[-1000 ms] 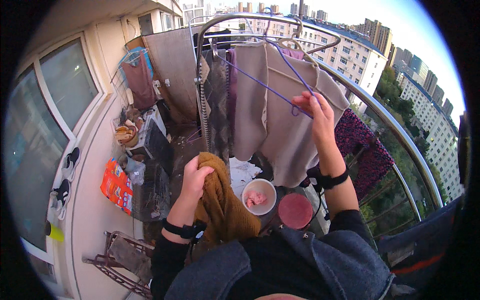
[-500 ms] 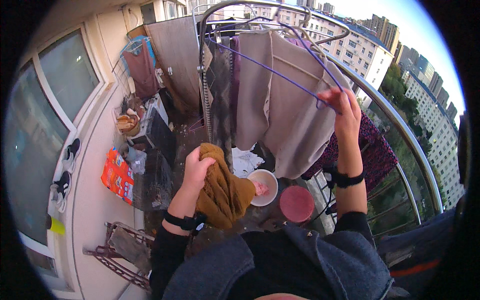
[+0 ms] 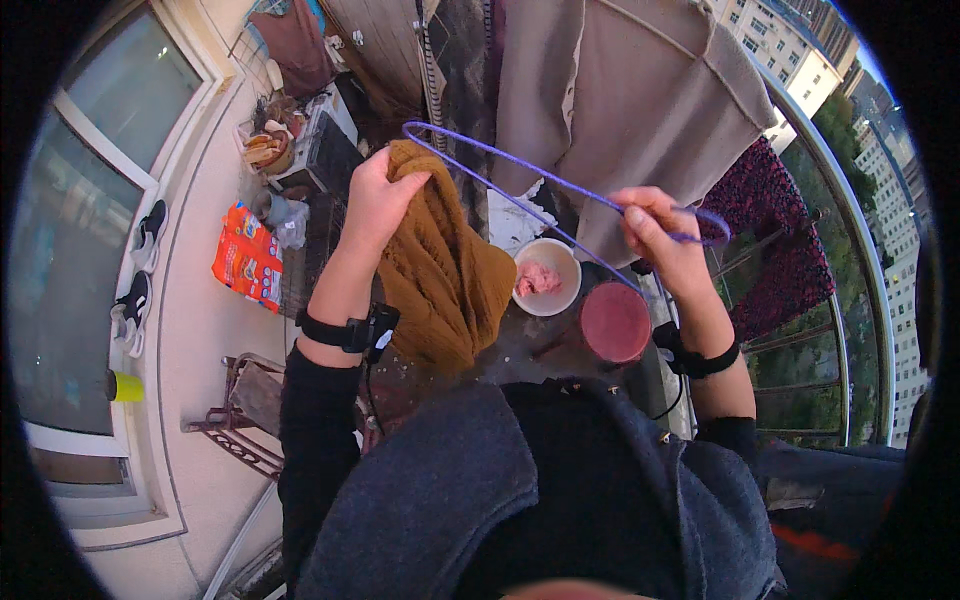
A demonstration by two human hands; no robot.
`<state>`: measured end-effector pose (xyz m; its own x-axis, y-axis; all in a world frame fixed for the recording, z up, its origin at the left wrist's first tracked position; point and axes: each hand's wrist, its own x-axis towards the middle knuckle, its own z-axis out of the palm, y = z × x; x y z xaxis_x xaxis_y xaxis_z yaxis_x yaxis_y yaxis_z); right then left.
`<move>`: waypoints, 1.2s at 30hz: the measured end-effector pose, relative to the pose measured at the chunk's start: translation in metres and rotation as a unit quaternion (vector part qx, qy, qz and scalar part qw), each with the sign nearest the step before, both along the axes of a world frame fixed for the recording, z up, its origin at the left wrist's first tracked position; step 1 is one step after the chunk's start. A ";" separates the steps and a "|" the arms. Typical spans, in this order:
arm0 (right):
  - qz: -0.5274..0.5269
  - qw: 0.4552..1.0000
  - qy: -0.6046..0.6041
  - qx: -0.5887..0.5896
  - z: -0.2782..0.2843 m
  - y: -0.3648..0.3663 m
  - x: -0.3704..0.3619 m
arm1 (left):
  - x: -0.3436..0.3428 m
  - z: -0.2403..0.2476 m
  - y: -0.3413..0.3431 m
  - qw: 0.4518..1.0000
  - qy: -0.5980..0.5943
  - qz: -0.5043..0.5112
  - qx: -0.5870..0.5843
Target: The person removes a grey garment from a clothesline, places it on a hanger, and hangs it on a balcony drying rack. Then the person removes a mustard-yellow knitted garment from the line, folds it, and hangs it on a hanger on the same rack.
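My left hand is closed on the upper edge of a mustard-brown knit garment, which hangs down in folds in front of me. To the right, my right hand grips a purple-blue clothes hanger near its hook end. The hanger lies sideways, its far corner just above the top of the garment; whether the two touch I cannot tell. Beyond my hands hangs a large beige garment. Below sits a white basin with pink cloth in it, beside a round red stool.
A metal railing curves along the right, with a dark patterned cloth over it. Left are a window wall, shoes on the sill, an orange bag, a dark cabinet and a folded metal-framed chair.
My right hand has brought the hanger down from the rack to the level of the garment. My left hand still holds the garment, and the view has tilted downward.
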<state>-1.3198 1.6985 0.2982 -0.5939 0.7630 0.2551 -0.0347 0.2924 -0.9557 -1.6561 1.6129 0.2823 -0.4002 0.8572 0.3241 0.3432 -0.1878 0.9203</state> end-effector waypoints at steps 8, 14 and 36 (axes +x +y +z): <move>0.090 0.977 -0.123 -0.148 -0.019 -0.021 0.021 | -0.009 -0.012 -0.007 0.991 0.076 0.106 -0.031; 0.145 0.950 -0.138 -0.239 -0.061 -0.034 -0.011 | -0.009 -0.030 0.002 0.992 0.068 0.099 -0.035; 0.063 0.974 -0.218 0.004 -0.102 -0.041 -0.028 | -0.024 -0.041 0.006 0.991 0.042 0.037 -0.122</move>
<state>-1.3473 1.6578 0.1966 -0.7363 0.6758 -0.0355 0.3368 0.3204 -0.8854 -1.6804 1.6185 0.2411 -0.4458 0.8831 0.1463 0.4253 0.0651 0.9027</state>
